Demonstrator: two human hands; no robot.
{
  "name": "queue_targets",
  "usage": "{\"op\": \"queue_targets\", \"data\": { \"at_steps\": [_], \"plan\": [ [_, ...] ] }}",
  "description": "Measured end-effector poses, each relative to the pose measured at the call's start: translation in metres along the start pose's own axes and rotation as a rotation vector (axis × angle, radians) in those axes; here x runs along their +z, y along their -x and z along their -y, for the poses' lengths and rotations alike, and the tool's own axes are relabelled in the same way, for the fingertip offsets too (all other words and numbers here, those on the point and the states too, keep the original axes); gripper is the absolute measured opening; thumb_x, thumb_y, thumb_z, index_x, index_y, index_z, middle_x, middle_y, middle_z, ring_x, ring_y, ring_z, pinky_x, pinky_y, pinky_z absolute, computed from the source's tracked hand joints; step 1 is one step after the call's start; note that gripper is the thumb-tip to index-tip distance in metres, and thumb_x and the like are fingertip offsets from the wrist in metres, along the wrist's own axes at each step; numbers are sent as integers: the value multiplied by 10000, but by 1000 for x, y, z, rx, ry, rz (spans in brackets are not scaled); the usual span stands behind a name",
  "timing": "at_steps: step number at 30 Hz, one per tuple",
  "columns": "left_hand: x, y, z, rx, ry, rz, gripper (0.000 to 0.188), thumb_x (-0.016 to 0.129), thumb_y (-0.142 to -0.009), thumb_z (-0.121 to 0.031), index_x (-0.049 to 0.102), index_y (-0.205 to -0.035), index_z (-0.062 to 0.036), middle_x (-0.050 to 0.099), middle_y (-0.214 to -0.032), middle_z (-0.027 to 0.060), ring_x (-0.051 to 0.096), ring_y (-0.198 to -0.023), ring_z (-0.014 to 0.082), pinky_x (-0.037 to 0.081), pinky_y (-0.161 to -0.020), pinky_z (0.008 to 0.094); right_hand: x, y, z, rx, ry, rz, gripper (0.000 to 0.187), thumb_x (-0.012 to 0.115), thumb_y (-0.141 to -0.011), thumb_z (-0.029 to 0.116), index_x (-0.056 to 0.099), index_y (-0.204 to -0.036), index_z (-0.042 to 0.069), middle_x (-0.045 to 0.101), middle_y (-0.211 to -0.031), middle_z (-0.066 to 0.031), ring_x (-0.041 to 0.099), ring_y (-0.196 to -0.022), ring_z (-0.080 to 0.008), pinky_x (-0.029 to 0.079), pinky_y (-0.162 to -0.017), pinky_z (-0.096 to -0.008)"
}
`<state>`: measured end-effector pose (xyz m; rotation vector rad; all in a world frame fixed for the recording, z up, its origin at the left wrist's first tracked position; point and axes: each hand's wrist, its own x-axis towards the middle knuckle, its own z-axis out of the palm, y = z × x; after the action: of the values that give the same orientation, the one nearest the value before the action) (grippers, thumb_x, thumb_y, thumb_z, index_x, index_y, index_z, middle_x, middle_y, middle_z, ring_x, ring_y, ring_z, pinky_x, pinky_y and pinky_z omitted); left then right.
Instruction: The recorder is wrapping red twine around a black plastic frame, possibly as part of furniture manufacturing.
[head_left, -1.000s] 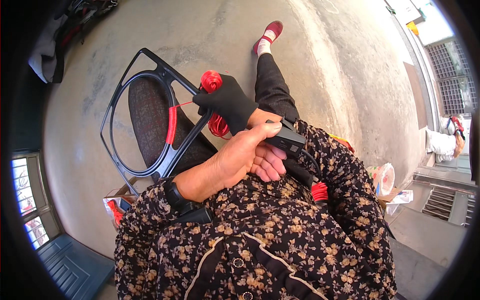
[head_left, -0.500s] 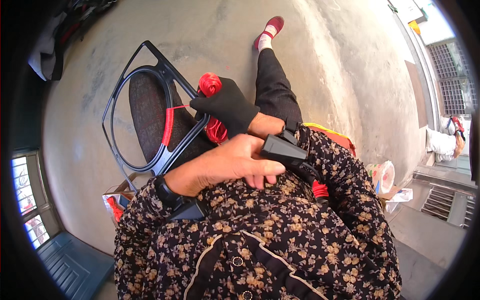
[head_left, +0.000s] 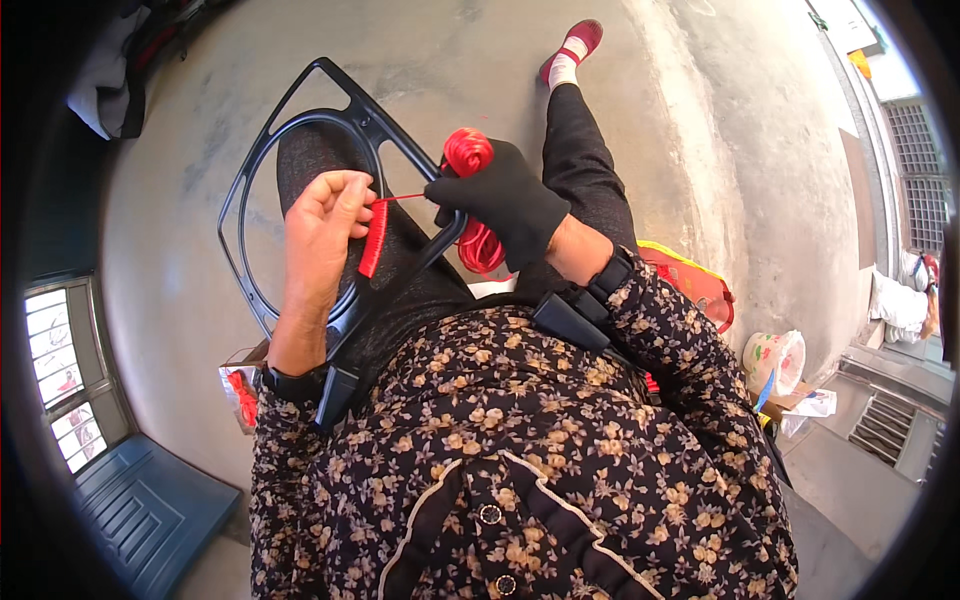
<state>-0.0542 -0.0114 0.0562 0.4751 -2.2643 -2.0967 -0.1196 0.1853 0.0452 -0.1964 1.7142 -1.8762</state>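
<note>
A dark frame with a round ring inside its angular outer bars rests across my left thigh. Glossy red cord is wound tightly around part of the ring's right side. My bare left hand pinches at the top of this winding, thumb and fingers closed together; the fingers partly hide the cord there. In its black glove, my right hand grips a bundle of red cord beside the frame's right bar. A thin strand runs taut between the bundle and the ring.
A red bag with a yellow edge lies beside my right thigh. Further right stands a white patterned bucket. At the lower left are a blue panelled stool and a box holding red material. Bare concrete floor stretches ahead.
My left hand has moved from in front of my waist up to the ring and pinched at the winding. My right hand still holds the bundle; the whole view has shifted slightly.
</note>
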Motion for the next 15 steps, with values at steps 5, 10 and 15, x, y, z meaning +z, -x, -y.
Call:
{"op": "queue_targets", "data": {
  "at_steps": [5, 10, 15],
  "plan": [
    [12, -1, 11, -150, 70, 54, 282, 561, -901, -297, 582, -997, -33, 598, -816, 39, 557, -689, 87, 471, -612, 215, -21, 7, 0, 117, -98, -82, 182, 680, -739, 66, 541, -842, 9, 592, -658, -54, 599, -580, -149, 477, -539, -273],
    [32, -2, 19, -305, 432, 396, 311, 480, -939, -304, 563, -1029, -18, 614, -781, 70, 581, -601, 123, 473, -529, 212, -26, 15, 4, 110, -133, -139, 192, 689, -718, 81, 573, -834, -21, 607, -666, -77, 605, -586, -151, 497, -544, -286],
    [33, -10, 24, -432, 550, 315, 258, 531, -917, -254, 576, -989, -11, 618, -724, 64, 575, -541, 115, 477, -488, 224, -31, 10, -2, 116, -180, -67, 175, 683, -714, 62, 565, -812, -21, 596, -659, -67, 606, -595, -150, 499, -560, -284]
  ]
}}
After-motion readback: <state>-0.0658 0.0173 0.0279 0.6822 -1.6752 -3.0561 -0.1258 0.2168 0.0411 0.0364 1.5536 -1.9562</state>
